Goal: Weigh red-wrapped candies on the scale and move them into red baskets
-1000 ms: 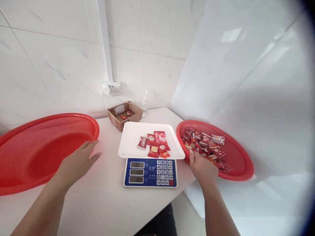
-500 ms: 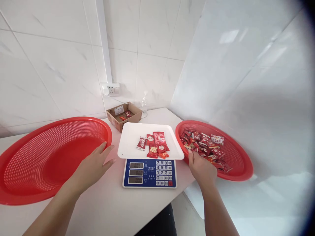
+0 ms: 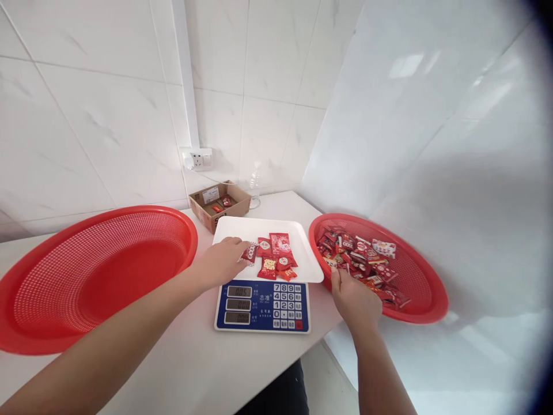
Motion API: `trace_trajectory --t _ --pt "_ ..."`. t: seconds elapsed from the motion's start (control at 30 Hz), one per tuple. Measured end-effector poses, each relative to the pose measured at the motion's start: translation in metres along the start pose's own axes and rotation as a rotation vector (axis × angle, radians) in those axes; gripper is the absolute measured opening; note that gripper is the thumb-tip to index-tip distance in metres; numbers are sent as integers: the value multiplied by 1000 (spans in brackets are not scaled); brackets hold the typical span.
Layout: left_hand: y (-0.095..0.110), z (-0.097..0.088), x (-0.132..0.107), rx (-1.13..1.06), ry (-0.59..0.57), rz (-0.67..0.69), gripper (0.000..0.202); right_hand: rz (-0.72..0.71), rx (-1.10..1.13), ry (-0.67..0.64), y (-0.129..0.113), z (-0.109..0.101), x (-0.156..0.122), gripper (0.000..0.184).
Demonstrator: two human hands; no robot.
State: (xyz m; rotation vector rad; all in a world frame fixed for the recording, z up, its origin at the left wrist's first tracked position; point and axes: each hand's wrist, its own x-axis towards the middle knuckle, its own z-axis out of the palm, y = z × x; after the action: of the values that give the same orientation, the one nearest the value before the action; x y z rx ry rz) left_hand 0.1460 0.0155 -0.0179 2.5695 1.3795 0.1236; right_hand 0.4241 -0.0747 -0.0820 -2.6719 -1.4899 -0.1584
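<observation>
My left hand (image 3: 224, 259) is over the left part of the white weighing tray (image 3: 306, 271), fingers stretched toward a red and white dotted sweet packet (image 3: 250, 253). Its fingertips reach the packet's left edge; I cannot tell how firmly they touch. Several other red sweet packets (image 3: 280, 245) lie beside it on the tray. The tray tops a blue digital scale (image 3: 262, 305) with number keys and lit displays. My right hand (image 3: 356, 300) is closed on the near left rim of the right red basket (image 3: 425, 288), which holds many wrapped sweets (image 3: 363, 253).
A wide red mesh basket (image 3: 125, 265) stands on the left of the white table (image 3: 185, 357). Behind the tray are a cardboard box (image 3: 216, 210) with a few packets and a clear plastic bottle (image 3: 254, 178). A wall socket (image 3: 197, 159) with a cable is at the back.
My left hand has moved right, from beside the left basket's rim to the dotted packet on the tray. My right hand stays at the right basket's rim.
</observation>
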Motion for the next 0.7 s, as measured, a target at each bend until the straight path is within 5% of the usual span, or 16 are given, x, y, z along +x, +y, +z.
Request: trace_trajectory --t 0.27,0.7 --pt "7 13 39 32 7 -11 38 -13 -16 17 2 0 -2 48" --pt "11 19 45 72 -26 5 36 -14 -13 26 1 -1 -3 48"
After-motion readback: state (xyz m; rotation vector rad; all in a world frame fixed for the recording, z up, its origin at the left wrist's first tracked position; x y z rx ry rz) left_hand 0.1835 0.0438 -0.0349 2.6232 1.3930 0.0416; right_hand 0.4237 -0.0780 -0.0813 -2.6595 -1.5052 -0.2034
